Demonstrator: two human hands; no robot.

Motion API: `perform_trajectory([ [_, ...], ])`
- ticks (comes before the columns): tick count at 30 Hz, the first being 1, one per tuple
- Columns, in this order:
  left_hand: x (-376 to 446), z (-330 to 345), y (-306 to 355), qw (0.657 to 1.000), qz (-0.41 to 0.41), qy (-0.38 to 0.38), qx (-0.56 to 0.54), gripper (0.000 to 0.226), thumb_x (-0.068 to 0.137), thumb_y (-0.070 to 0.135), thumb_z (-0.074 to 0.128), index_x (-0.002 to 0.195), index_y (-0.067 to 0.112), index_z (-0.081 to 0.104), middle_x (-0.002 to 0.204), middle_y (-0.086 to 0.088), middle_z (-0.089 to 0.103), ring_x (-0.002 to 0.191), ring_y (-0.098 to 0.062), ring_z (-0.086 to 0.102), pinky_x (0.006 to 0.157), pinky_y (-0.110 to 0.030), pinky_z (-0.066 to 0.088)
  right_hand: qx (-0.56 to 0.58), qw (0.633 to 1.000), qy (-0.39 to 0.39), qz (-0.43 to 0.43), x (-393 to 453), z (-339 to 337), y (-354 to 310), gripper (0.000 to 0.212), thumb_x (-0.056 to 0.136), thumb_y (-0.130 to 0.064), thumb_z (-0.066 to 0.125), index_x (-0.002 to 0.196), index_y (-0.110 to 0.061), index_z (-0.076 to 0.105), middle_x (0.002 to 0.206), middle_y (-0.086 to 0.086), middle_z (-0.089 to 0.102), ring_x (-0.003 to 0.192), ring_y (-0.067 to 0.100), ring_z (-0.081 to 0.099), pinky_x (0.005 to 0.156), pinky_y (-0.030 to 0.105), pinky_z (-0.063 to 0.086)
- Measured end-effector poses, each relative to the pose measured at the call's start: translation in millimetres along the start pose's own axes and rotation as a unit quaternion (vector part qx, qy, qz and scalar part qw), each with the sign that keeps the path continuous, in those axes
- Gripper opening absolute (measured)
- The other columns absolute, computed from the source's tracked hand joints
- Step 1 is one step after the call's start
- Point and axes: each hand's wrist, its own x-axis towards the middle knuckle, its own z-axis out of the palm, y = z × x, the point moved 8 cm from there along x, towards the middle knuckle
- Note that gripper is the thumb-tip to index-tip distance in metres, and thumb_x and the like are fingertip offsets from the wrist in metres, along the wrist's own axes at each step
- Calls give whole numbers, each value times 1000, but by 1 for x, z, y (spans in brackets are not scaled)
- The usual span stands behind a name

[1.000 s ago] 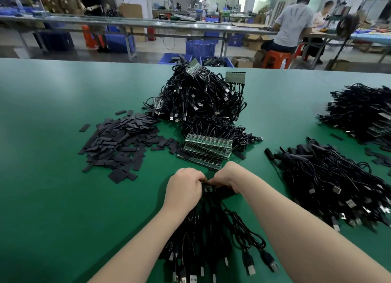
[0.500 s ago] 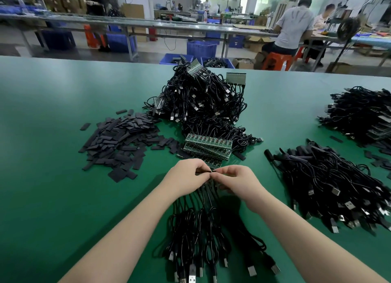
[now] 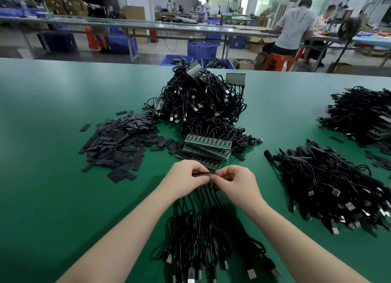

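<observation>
Our left hand (image 3: 186, 177) and right hand (image 3: 237, 183) both pinch the board strip (image 3: 204, 174), held edge-on just this side of the stack of boards (image 3: 206, 149). Its cables (image 3: 203, 230) trail toward us; we judge a hard bend could snap it crooked or tear a cable loose

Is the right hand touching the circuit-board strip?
Touching. Head view: the right hand pinches one end of the circuit-board strip; the left hand grips the other.

Probably an electronics factory: workbenches (image 3: 169, 27), cable piles (image 3: 201, 101).
</observation>
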Motion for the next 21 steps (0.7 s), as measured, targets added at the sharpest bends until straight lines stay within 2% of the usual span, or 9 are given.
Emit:
perform_trajectory([
  [3,0,5,1,1000,-6,8,10,16,82,33,72,98,32,74,90,18,69,86,4,61,67,-4,39,-9,1000,26,1,-4,1,2,16,82,-25,79,71,-29,67,64,-11,67,57,-10,58,53,6,41],
  [8,2,7,1,1000,-13,9,18,20,82,34,74,102,30,74,97,15,70,92,-2,61,76,-15,44,23,999,37,31,-5,3,10,15,84,-25,76,73,-27,67,68,-10,68,56,-8,58,51,6,40],
  [11,2,8,2,999,-20,17,38,18,83,36,74,100,32,74,98,13,71,95,-7,62,87,-29,50,24,998,46,35,-8,6,13,13,86,-24,74,76,-26,66,72,-9,67,64,-1,59,54,7,40],
  [13,0,9,2,998,-25,17,52,19,83,37,72,101,32,73,100,13,71,98,-8,62,90,-33,50,30,998,48,36,-10,8,15,10,87,-25,74,79,-25,67,74,-9,68,67,1,60,55,8,40],
  [18,1,9,1,999,-29,8,45,13,83,38,72,96,35,71,96,15,68,96,-7,61,90,-34,50,50,997,34,42,-8,8,20,10,86,-28,75,79,-27,69,72,-9,69,61,-4,59,54,7,41],
  [21,3,10,3,999,-23,-20,39,8,84,40,71,88,41,65,92,20,64,96,-6,59,90,-32,50,83,995,2,48,-6,7,23,7,86,-27,77,83,-25,72,75,-6,73,62,-4,61,61,10,46],
])
